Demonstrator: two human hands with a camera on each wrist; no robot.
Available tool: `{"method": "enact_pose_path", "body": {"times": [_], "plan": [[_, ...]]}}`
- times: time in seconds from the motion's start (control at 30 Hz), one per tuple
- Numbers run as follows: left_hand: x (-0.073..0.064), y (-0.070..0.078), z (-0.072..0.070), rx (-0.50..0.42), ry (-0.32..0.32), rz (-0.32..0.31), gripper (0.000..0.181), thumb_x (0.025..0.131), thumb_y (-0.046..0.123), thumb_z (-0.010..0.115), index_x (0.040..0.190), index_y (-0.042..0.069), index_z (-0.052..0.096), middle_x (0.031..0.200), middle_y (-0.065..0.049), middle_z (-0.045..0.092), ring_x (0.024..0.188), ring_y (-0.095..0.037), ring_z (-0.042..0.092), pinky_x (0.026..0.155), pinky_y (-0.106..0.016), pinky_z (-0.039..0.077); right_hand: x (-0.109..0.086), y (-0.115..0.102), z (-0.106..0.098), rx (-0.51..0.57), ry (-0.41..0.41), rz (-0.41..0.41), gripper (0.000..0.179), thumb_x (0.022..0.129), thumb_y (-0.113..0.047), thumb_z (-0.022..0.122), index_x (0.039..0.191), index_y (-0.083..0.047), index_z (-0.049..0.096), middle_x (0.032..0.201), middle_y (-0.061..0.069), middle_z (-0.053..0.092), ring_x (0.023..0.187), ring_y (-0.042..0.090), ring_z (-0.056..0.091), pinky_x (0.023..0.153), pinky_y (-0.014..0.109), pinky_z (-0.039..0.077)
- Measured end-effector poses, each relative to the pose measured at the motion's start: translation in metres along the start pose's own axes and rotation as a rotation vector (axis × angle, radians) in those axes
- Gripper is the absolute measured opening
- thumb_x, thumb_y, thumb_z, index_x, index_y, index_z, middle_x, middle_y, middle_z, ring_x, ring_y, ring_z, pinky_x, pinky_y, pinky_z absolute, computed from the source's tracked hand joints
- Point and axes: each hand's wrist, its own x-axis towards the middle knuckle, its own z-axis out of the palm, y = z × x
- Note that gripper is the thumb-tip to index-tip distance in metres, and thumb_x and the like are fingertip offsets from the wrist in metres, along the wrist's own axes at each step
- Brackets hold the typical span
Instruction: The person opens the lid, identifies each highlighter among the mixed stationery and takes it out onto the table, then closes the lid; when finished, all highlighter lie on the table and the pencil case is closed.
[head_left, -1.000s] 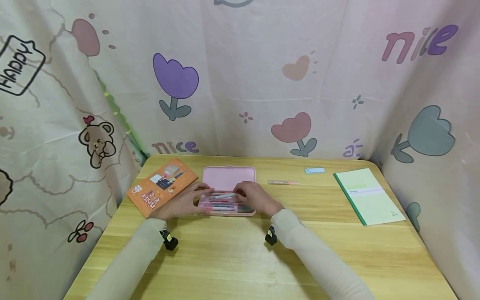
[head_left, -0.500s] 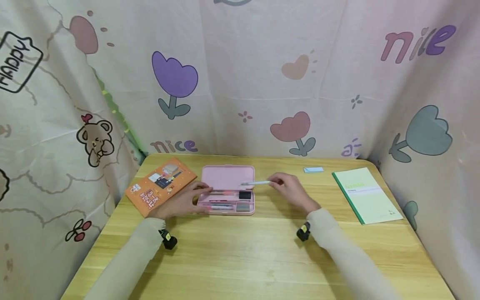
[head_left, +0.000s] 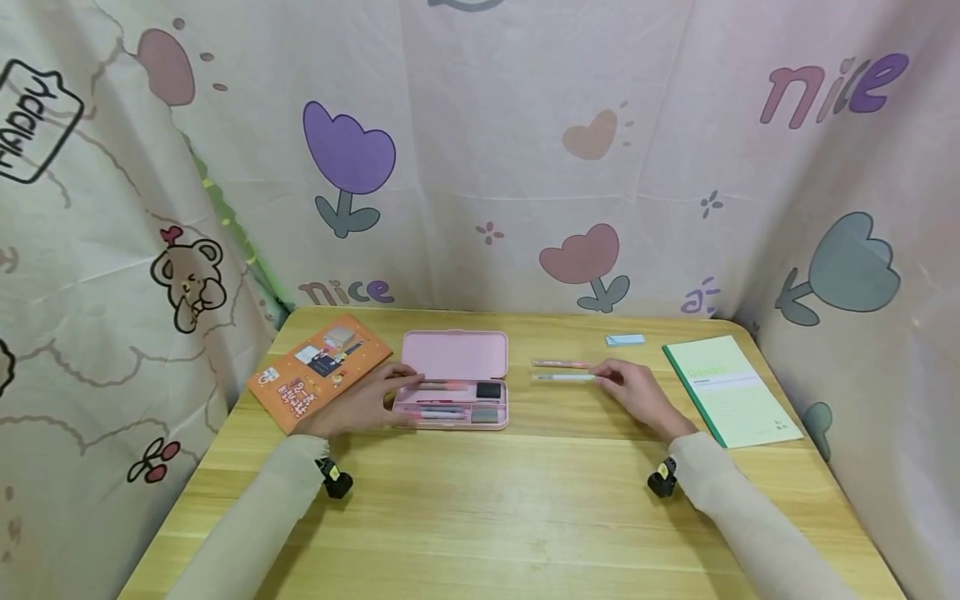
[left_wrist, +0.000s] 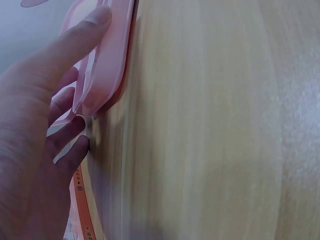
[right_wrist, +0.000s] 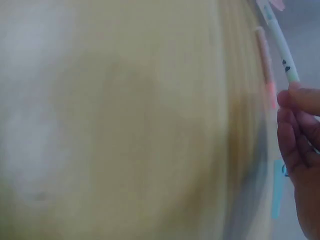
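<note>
My right hand (head_left: 637, 393) pinches one end of a white pen (head_left: 564, 377) between thumb and finger, just in front of a pen with a pink end (head_left: 558, 363) that lies on the table. In the right wrist view the white pen (right_wrist: 283, 47) shows small dark marks on its barrel. My left hand (head_left: 367, 402) grips the left end of a pink pencil case (head_left: 453, 427), thumb along the front side and fingers behind. The case lies with its lid (head_left: 455, 354) raised back; inside are several pens (head_left: 441, 414), a black block (head_left: 488, 390) and a grey block (head_left: 484, 415).
An orange booklet (head_left: 318, 375) lies at the left, partly under the left forearm. At the right is a pale green notebook (head_left: 731, 390) with a dark green spine. A small light blue item (head_left: 625, 340) lies near the back edge. A printed curtain (head_left: 465, 167) hangs behind the table.
My right hand has lifted the white pen out of the pencil case and carried it right, to beside the pink-ended pen. My left hand has stayed on the case.
</note>
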Motion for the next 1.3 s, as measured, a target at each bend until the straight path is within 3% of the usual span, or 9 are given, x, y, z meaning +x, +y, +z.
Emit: {"method": "enact_pose_path", "body": {"times": [0.23,0.5,1.3], "plan": [[-0.0001,-0.0006,0.0008,0.002,-0.001,0.004,0.086,0.092,0.058,0.084,0.162,0.017,0.055,0.163,-0.01,0.047,0.146,-0.033,0.049,0.117,-0.06,0.046,0.0011,0.0077,0.0068,-0.017,-0.008,0.009,0.014,0.104,-0.009,0.075,0.115,-0.005,0.081,0.105,0.009,0.076,0.091,0.017,0.062,0.08,0.03,0.051],[-0.0002,0.0016,0.0006,-0.011,-0.002,-0.006,0.086,0.092,0.058,0.084,0.162,0.019,0.055,0.163,-0.009,0.048,0.148,-0.034,0.048,0.119,-0.06,0.045,0.004,0.0043,0.0083,-0.07,-0.015,0.044,0.016,0.105,-0.008,0.072,0.118,-0.003,0.08,0.104,0.011,0.072,0.088,0.02,0.058,0.081,0.036,0.049],[-0.0002,-0.0005,0.0003,-0.008,0.002,0.0,0.085,0.093,0.06,0.082,0.162,0.019,0.055,0.164,-0.009,0.047,0.15,-0.035,0.047,0.119,-0.062,0.045,0.0058,0.0052,0.0103,-0.083,-0.01,0.014,0.015,0.104,-0.005,0.073,0.117,-0.003,0.081,0.098,0.007,0.07,0.083,0.018,0.054,0.074,0.03,0.045]]}}
